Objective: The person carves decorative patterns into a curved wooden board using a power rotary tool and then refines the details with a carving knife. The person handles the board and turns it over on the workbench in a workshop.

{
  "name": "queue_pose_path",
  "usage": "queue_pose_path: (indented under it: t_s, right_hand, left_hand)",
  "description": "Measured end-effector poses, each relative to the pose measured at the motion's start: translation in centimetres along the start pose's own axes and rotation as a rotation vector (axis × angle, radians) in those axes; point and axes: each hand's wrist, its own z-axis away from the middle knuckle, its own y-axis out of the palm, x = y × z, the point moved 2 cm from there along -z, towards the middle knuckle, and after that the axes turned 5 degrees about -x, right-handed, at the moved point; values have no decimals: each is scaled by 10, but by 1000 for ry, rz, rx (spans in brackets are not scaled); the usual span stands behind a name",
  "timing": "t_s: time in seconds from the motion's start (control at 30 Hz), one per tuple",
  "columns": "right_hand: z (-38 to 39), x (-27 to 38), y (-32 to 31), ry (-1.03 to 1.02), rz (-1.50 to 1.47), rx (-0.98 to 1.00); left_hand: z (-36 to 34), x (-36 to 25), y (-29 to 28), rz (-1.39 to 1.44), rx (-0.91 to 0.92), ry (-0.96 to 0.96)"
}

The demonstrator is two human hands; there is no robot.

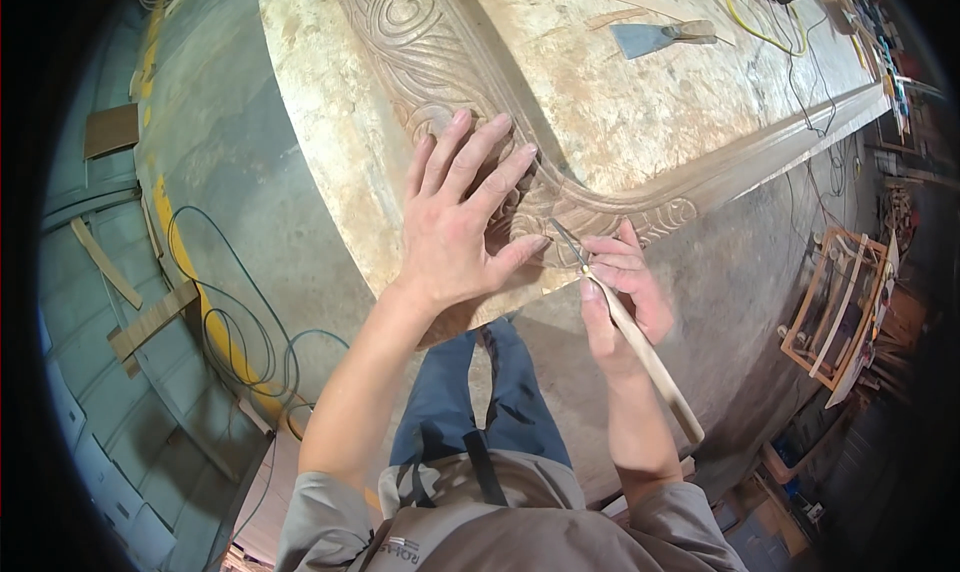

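Observation:
A carved wooden frame [430,62] with swirling relief lies on the worn workbench [660,102], its curved corner close to me. Flat on the carving near that corner rests my left hand [455,212], fingers spread, holding nothing. My right hand [630,287] grips a carving tool [645,352] with a long pale wooden handle and a thin metal blade. The blade's tip meets the carved corner, just right of my left thumb; whether it cuts into the wood is too small to tell.
A putty knife [660,37] with a wide blade lies at the bench's far side, by thin wood strips [610,17]. A yellow cable [740,17] is at far right. On the floor are a coiled hose [240,342] at left and a wooden rack [835,307] at right.

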Motion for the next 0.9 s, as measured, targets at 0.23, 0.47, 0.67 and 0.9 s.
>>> queue_pose_path:
  t_s: [0.23, 0.47, 0.67, 0.9]
  right_hand:
    - [2, 6, 8, -158, 147, 48]
    - [16, -3, -2, -80, 2, -283]
    - [-35, -10, -22, -369, 574, 192]
    - [-50, -31, -33, -356, 679, 562]
  left_hand:
    - [1, 0, 2, -2, -1, 18]
    - [3, 9, 1, 84, -57, 4]
    - [38, -17, -18, 353, -220, -195]
    - [132, -99, 40, 1406, 208, -1269]
